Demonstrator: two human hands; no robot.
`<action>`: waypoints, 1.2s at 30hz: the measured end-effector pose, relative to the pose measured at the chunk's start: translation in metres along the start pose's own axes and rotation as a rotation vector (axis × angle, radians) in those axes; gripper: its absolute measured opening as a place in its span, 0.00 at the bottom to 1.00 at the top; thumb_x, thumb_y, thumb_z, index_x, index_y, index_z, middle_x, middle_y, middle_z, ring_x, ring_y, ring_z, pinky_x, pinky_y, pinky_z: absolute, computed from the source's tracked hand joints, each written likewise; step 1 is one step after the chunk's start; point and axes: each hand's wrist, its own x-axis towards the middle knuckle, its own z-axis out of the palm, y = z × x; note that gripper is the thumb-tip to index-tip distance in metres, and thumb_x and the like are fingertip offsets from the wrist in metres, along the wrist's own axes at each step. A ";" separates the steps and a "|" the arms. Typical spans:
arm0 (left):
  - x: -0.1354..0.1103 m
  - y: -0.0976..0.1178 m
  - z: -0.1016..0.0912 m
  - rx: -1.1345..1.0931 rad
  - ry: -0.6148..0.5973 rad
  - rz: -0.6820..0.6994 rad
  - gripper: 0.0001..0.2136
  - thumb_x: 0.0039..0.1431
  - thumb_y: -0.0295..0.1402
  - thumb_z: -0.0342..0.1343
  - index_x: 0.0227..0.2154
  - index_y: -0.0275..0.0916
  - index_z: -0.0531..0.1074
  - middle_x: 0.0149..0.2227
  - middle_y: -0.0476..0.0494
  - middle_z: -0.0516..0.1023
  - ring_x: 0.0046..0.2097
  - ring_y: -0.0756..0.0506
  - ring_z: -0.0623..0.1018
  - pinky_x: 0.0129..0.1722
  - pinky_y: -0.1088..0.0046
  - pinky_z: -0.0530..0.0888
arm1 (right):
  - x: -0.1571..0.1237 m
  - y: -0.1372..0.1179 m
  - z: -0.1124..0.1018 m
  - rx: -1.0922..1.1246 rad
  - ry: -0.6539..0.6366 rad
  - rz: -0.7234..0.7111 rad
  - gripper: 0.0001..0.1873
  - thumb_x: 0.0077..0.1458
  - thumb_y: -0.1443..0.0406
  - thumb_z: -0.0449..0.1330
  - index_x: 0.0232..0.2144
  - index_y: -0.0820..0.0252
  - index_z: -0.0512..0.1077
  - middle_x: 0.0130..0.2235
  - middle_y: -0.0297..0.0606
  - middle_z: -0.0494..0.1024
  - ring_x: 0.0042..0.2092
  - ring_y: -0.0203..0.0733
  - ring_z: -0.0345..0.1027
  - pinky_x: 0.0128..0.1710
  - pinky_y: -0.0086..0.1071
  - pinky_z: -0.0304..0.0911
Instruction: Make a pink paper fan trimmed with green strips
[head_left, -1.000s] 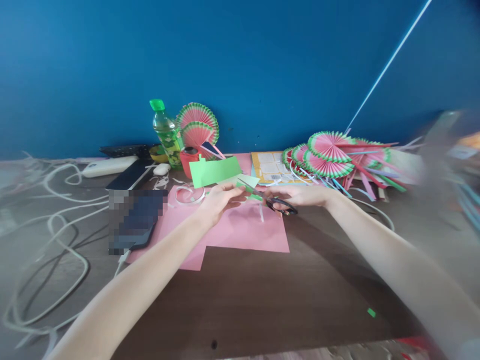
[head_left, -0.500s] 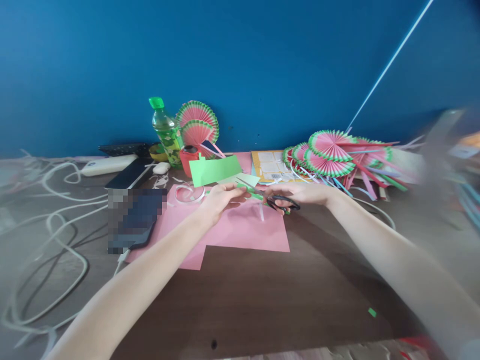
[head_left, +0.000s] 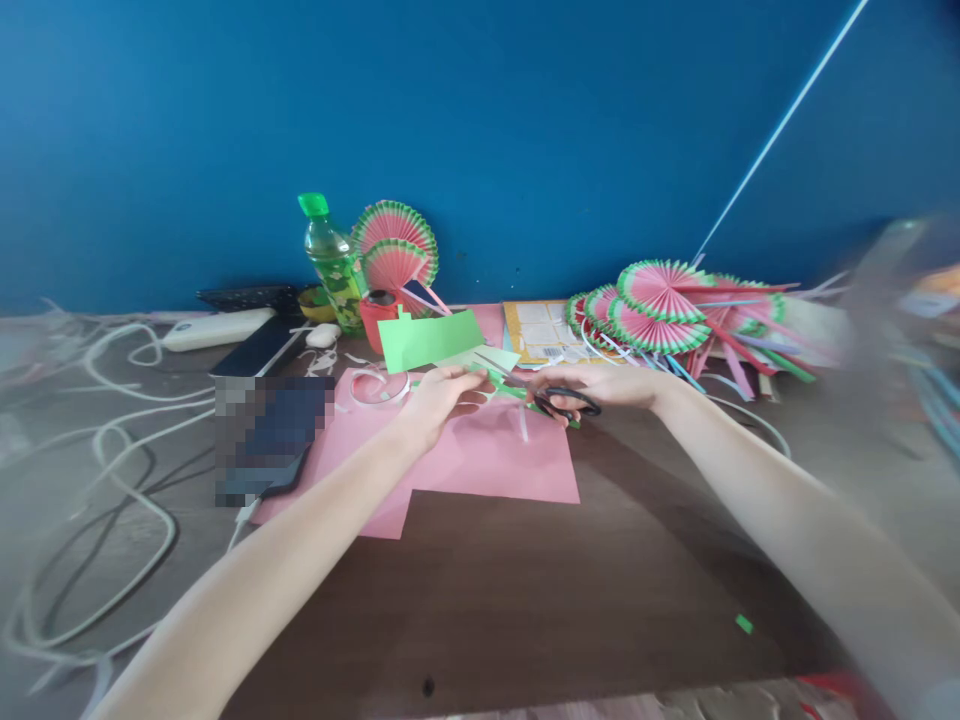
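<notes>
We note a dark worktop (head_left: pixel 570 590) against a blue wall (head_left: pixel 525 120). Over pink paper (head_left: pixel 495 460), our left hand (head_left: pixel 439 402) pinches a green strip (head_left: pixel 496 380); our right hand (head_left: pixel 592 382) grips scissors (head_left: pixel 513 377).

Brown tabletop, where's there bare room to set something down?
Mainly the near middle of the brown tabletop, between the left forearm, pink paper and the green scrap at right. Crowded: the left, with cables and a dark device, and the back right, with paper fans.

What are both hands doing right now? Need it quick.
Left hand: closed, fingertips pinching a green paper strip.
Right hand: closed around the handles of the black-handled scissors.
</notes>
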 end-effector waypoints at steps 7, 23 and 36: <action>-0.006 -0.002 0.006 0.108 -0.025 0.064 0.06 0.46 0.34 0.59 0.22 0.36 0.72 0.25 0.48 0.76 0.27 0.53 0.72 0.32 0.76 0.67 | 0.003 0.000 0.003 0.014 -0.003 -0.019 0.27 0.54 0.48 0.51 0.47 0.64 0.64 0.38 0.40 0.68 0.33 0.34 0.62 0.33 0.30 0.59; -0.007 -0.004 0.007 0.123 -0.073 0.096 0.07 0.48 0.35 0.59 0.23 0.36 0.74 0.28 0.45 0.79 0.29 0.52 0.73 0.36 0.74 0.68 | 0.003 0.001 0.005 0.043 0.010 -0.007 0.29 0.54 0.49 0.52 0.52 0.61 0.62 0.40 0.40 0.69 0.34 0.33 0.62 0.33 0.30 0.60; -0.004 -0.008 0.006 0.100 -0.071 0.081 0.08 0.45 0.36 0.61 0.22 0.35 0.73 0.28 0.45 0.78 0.28 0.53 0.72 0.36 0.73 0.67 | 0.005 0.001 0.007 0.096 0.015 0.014 0.28 0.52 0.49 0.55 0.48 0.63 0.63 0.37 0.38 0.67 0.31 0.32 0.60 0.29 0.29 0.58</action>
